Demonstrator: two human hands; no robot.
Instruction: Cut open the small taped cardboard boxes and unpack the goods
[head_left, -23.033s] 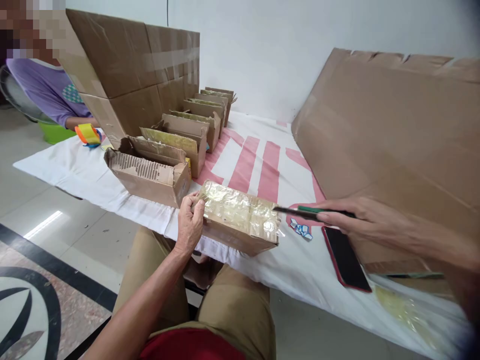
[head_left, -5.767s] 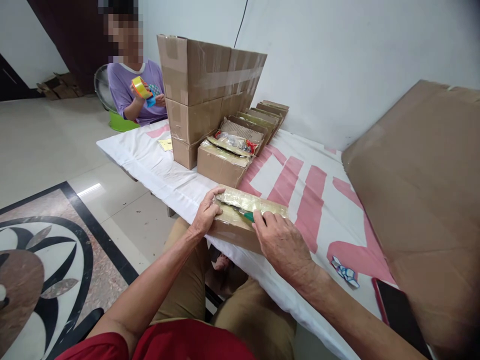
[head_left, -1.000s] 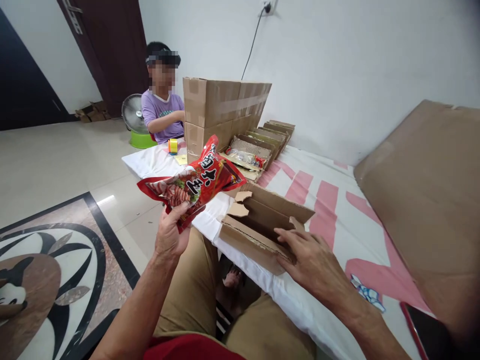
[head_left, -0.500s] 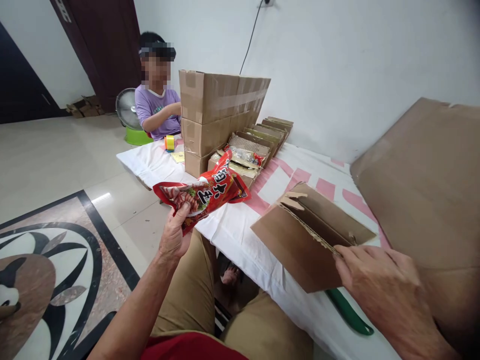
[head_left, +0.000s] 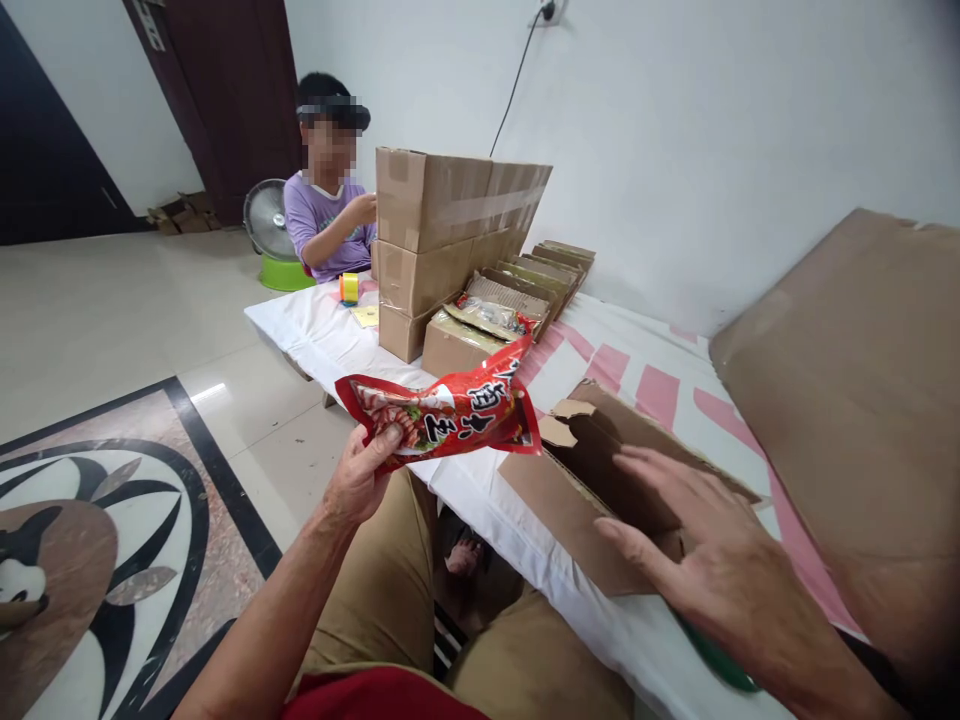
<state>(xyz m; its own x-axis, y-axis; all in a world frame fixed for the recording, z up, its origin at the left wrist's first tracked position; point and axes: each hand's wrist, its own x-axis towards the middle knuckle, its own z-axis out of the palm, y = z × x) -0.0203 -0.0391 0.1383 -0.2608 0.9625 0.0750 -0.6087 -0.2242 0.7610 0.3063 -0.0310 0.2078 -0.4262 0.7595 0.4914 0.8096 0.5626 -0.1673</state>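
Note:
My left hand [head_left: 365, 478] is closed on the end of a red food packet [head_left: 450, 413] with printed characters, held level over the table's near edge. My right hand [head_left: 701, 555] hovers with fingers spread over an opened, empty cardboard box [head_left: 592, 470] that lies tilted on the white and pink cloth [head_left: 322, 330]. A green handle [head_left: 716, 663] pokes out under my right hand.
Two taped cartons [head_left: 442, 215] are stacked at the far left of the table, with a row of small open boxes [head_left: 517, 290] beside them. A large flat cardboard sheet [head_left: 855, 380] leans at the right. A seated person in a purple shirt [head_left: 326, 215] is behind a tape roll [head_left: 348, 288].
My left hand has swung the red packet right, toward the empty box. My right hand has let go of the box's edge and now spreads above it; the box has settled lower.

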